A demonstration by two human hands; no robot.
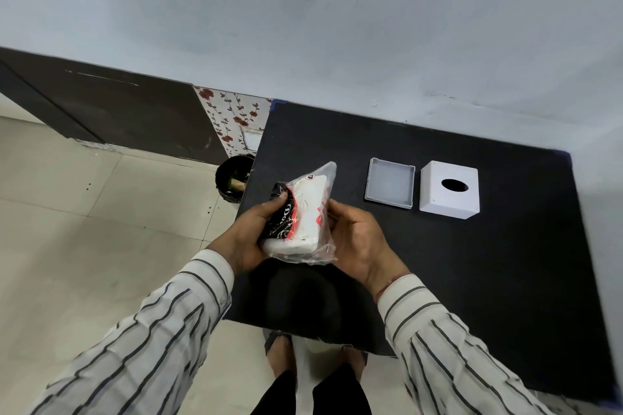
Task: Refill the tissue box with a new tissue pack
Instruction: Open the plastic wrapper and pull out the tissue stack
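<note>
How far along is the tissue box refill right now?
Done: the white tissue box cover sits apart from its open base tray on the black table; the tray looks empty. In hand: the left hand and right hand hold the still-wrapped tissue pack. Left: unwrap, load the tissues, refit the cover.

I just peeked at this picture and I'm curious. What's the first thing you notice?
First, the tissue pack in crinkly clear plastic, held up over the black table between the left hand and the right hand. Next, two white pieces farther back on the table: an open tray-like tissue box base, and to its right the tissue box cover with a dark oval hole on top.
</note>
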